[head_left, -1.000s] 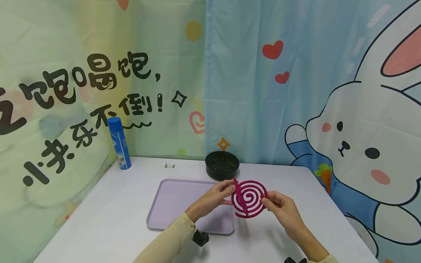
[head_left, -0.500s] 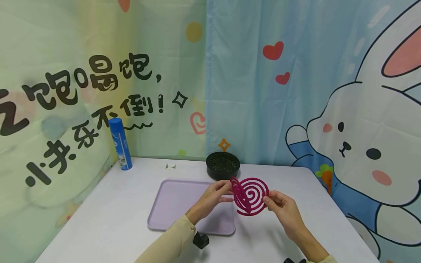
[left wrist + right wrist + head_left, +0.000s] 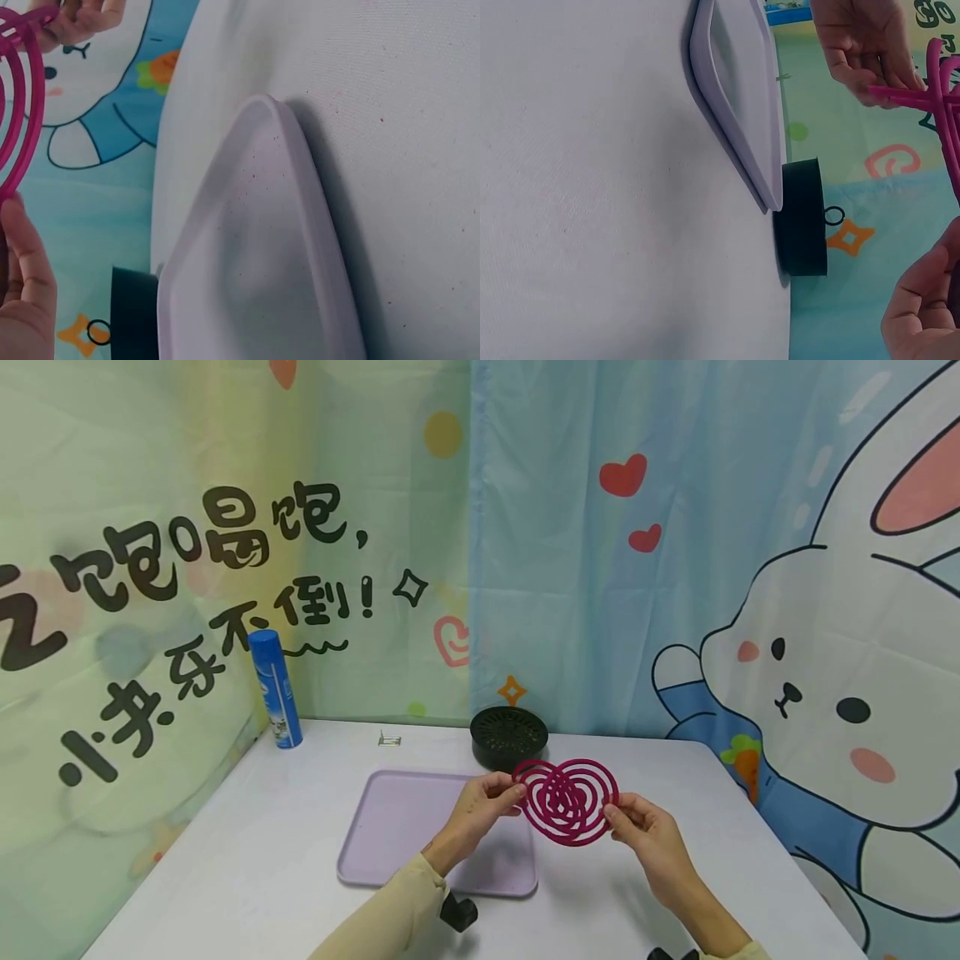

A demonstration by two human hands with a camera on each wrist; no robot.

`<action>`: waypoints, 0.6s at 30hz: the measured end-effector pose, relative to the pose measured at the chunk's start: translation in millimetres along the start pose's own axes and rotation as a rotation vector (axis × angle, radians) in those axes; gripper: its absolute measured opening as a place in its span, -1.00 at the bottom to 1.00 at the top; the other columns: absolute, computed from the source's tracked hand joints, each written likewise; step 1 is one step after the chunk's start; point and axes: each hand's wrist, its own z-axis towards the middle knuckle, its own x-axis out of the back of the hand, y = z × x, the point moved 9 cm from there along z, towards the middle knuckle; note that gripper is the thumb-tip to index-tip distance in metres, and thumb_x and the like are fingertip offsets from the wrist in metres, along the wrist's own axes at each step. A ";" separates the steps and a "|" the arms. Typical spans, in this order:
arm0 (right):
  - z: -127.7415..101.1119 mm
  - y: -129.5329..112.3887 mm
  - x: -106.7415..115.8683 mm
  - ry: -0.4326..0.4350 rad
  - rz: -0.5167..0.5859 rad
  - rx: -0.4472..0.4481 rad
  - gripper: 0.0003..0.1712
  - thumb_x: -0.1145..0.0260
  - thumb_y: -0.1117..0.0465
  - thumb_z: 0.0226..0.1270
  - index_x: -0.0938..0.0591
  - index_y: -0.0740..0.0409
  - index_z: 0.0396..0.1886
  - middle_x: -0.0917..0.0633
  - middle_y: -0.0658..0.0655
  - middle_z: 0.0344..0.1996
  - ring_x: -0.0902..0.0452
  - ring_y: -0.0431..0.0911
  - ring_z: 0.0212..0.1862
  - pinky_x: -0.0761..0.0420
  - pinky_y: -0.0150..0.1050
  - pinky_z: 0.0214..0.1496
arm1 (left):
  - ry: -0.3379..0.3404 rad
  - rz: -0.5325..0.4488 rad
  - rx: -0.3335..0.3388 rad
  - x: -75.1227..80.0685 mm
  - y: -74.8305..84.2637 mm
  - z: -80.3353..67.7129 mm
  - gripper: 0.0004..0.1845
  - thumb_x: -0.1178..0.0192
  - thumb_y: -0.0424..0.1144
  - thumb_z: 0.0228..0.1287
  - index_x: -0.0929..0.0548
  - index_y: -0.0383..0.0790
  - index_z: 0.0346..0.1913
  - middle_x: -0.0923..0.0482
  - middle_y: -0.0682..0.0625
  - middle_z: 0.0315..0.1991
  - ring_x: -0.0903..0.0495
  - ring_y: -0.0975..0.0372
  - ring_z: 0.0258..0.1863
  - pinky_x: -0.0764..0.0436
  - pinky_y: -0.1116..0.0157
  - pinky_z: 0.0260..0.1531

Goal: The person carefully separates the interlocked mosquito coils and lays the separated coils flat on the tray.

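Two interlocked magenta spiral coils [image 3: 566, 802] hang above the white table [image 3: 262, 860], partly pulled apart so they overlap in a heart-like shape. My left hand [image 3: 513, 800] pinches the left coil's outer edge. My right hand [image 3: 611, 814] pinches the right coil's outer edge. In the left wrist view the coil [image 3: 22, 97] curves past my left thumb [image 3: 22, 285]. In the right wrist view the coil [image 3: 937, 97] runs between my left hand [image 3: 862, 41] and my right hand [image 3: 922, 307].
A lilac tray [image 3: 390, 827] lies on the table under and left of my left hand. A round black perforated holder [image 3: 508, 737] stands just behind the coils. A blue spray can [image 3: 274, 689] and a small metal stand [image 3: 388, 740] sit at the back left.
The single-looking spiral has split into two overlapping coils. The left one has swung out and slid left with my left hand, and the right hand has stayed nearly still.
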 end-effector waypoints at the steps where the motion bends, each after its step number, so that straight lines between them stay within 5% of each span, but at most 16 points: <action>1: 0.3 0.8 0.1 -0.001 0.007 -0.003 -0.50 -0.26 0.09 0.51 -0.50 0.40 0.20 -0.73 -0.08 -0.22 -0.61 -0.19 -0.16 -0.67 -0.42 -0.07 | 0.008 0.009 -0.006 0.6 0.3 -0.2 -0.73 -0.30 -0.23 0.39 -0.65 -0.45 -0.11 -0.72 -0.05 -0.24 -0.69 0.29 -0.23 -0.75 0.27 -0.12; 10: 3.8 7.3 -0.3 0.002 0.027 -0.024 -0.53 -0.20 0.10 0.55 -0.47 0.37 0.22 -0.70 -0.08 -0.20 -0.60 -0.20 -0.15 -0.67 -0.40 -0.05 | 0.057 0.043 -0.020 2.8 2.2 -1.8 -0.73 -0.32 -0.16 0.38 -0.66 -0.36 -0.18 -0.71 0.01 -0.28 -0.66 0.30 -0.28 -0.73 0.33 -0.20; 18: 2.1 5.5 -8.1 -0.059 0.089 -0.028 -0.49 -0.15 0.09 0.59 -0.38 0.37 0.29 -0.66 0.00 -0.12 -0.61 -0.19 -0.09 -0.68 -0.38 -0.02 | -0.074 -0.002 0.003 -9.6 -0.1 -2.8 -0.71 -0.29 -0.23 0.40 -0.66 -0.43 -0.01 -0.73 -0.07 -0.23 -0.69 0.29 -0.29 -0.75 0.31 -0.18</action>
